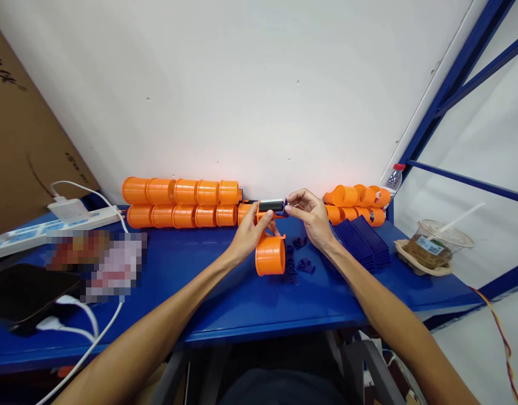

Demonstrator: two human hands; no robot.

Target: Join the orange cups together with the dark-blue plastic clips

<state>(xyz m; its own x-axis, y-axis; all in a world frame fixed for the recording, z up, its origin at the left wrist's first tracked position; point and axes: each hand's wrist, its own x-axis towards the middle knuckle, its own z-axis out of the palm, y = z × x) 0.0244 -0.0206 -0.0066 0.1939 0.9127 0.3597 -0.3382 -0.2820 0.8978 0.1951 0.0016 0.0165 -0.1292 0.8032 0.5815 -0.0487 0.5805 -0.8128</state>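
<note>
My left hand (251, 229) is closed around an orange plastic tape dispenser (269, 256), whose wide round ring hangs below the fingers. A black roller (270, 206) lies across the dispenser's upper end. At that end's right side, my right hand (312, 219) pinches a small dark blue plastic part (280, 206), which touches the dispenser; whether it is fully seated I cannot tell. More small dark blue parts (306, 265) lie loose on the table below my hands. Flat blue plates (360, 244) are stacked just right of my right wrist.
Rows of orange dispensers (186, 192) line the wall on the left, with more orange dispensers (347, 196) on the right. A lidded drink cup (432, 244) and a bottle (394, 178) stand right. A power strip (52, 228), phone (28, 292) and white cables occupy the blue table's (191, 304) left.
</note>
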